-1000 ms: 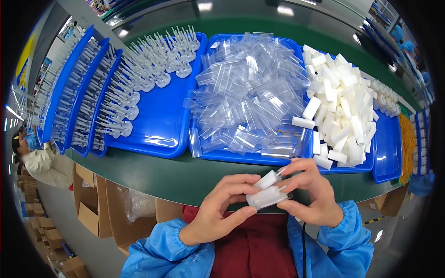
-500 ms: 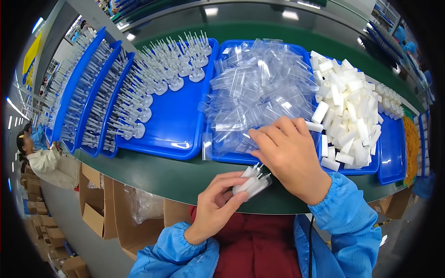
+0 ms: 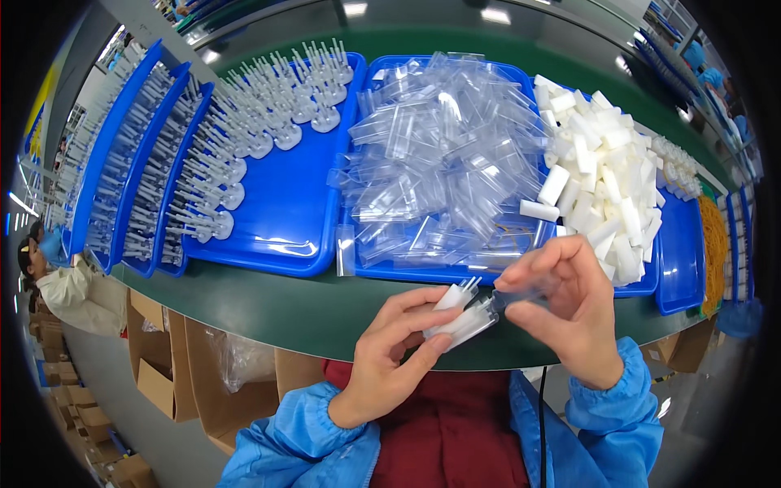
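Left hand point(image 3: 390, 358) fingers clamp the white plastic pieces point(image 3: 460, 313) steady at the table's near edge while right hand point(image 3: 569, 305) pinches a clear sleeve point(image 3: 521, 294) against them

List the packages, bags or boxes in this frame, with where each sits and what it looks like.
Clear plastic bags: heaped in the middle blue tray, small, flat, transparent.
Single clear bag: flat on the green table, between two trays.
Clear bag: pinched in the right hand, against white parts in the left hand.
Cardboard boxes: brown, open, under the table at lower left.
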Motion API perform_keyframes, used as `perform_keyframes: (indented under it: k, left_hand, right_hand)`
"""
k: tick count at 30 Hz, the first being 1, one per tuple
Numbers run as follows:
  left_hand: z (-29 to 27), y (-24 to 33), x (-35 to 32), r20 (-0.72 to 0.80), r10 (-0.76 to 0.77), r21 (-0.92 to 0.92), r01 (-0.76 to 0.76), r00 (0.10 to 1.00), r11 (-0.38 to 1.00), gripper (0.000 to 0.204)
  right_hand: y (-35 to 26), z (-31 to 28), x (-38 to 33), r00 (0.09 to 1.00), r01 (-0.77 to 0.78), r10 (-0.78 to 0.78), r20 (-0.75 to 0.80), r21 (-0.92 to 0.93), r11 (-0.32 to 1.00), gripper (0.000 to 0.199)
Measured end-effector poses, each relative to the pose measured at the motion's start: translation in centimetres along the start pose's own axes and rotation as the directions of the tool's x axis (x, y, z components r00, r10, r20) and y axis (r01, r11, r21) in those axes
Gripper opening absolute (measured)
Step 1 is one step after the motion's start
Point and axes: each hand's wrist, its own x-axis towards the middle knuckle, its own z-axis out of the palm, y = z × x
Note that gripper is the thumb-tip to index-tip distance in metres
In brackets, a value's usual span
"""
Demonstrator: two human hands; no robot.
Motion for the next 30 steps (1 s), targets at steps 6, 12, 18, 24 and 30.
perform_keyframes:
  k: [6, 12, 18, 24, 30]
  left_hand:
    - [0.5, 0.3, 0.1, -0.011, 0.057, 0.085, -0.056, 0.998, 0.995, 0.031]
    - [1.2, -0.2, 0.0, -0.003, 0.09, 0.106, -0.089, 0.996, 0.99, 0.03]
    - [1.4, -0.7, 0.0, -0.066, 0.033, 0.115, -0.025, 0.997, 0.993, 0.026]
    - [2.0, -0.2, 0.2, -0.06, 0.073, 0.201, -0.059, 0.996, 0.978, 0.027]
    - [1.0, 0.3, 0.4, 0.058, 0.109, 0.187, -0.118, 0.992, 0.975, 0.035]
  right_hand:
    - [1.5, -0.3, -0.4, 0.997, -0.077, 0.077, -0.005, -0.058, 0.995, 0.043]
    - [4.0, 0.1, -1.4, 0.98, 0.162, -0.181, -0.087, -0.198, 0.967, 0.039]
    - [3.7, -0.3, -1.4, 0.979, 0.198, -0.202, 0.027, -0.344, 0.918, 0.034]
    - [2.6, -0.4, -1.9, 0.997, 0.059, -0.073, -0.038, -0.294, 0.954, 0.031]
    - [3.0, -1.0, -1.6, 0.998, 0.0, -0.011, -0.064, -0.165, 0.986, 0.04]
